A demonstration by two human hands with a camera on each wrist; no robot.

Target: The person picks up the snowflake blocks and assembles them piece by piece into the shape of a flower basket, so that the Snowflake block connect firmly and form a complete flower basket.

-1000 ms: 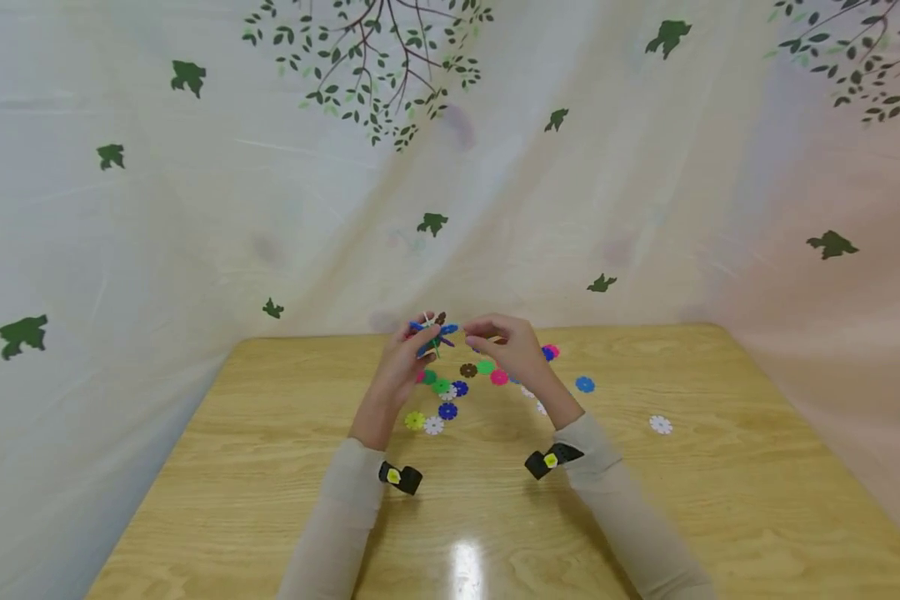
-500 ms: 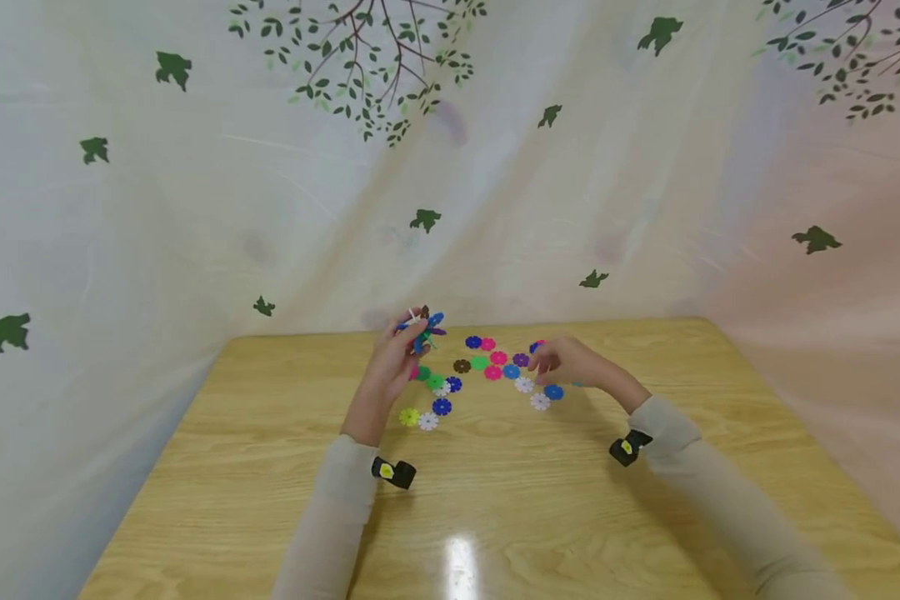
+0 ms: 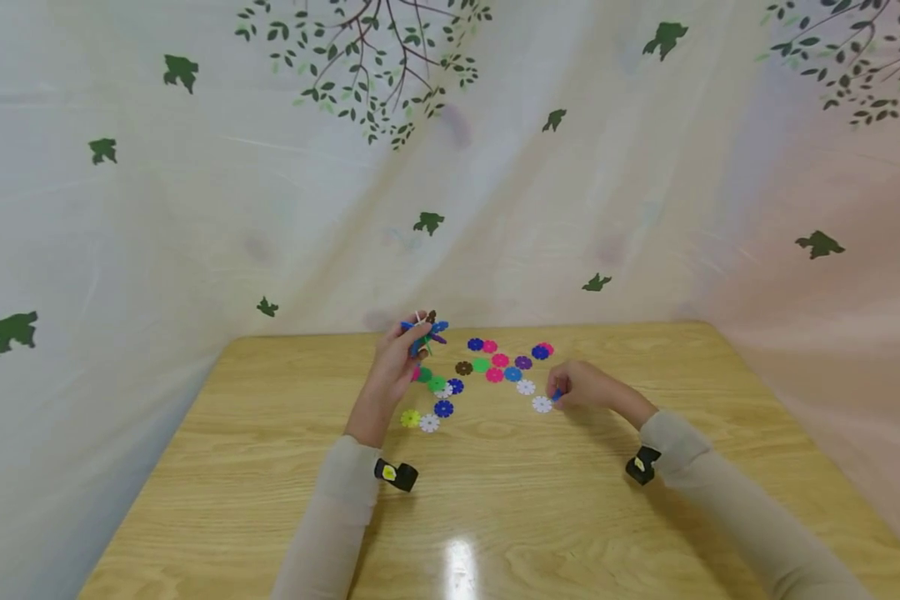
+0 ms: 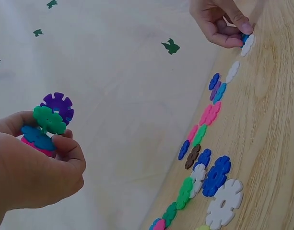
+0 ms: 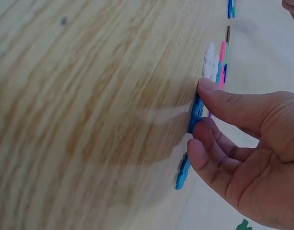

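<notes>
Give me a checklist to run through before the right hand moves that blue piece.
1. Left hand holding the cluster of flower-shaped pieces: ok.
2. Right hand pinching the blue piece: ok.
3. Underside of the blue piece clear of the table: cannot tell.
4. All slots of the blue piece in sight: not ok, partly hidden by the hand.
5. Nearest white piece lying flat: ok.

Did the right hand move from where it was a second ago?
Yes. In the head view, the right hand has moved rightward and lower, farther from the brown flower piece lying on the table.
</notes>
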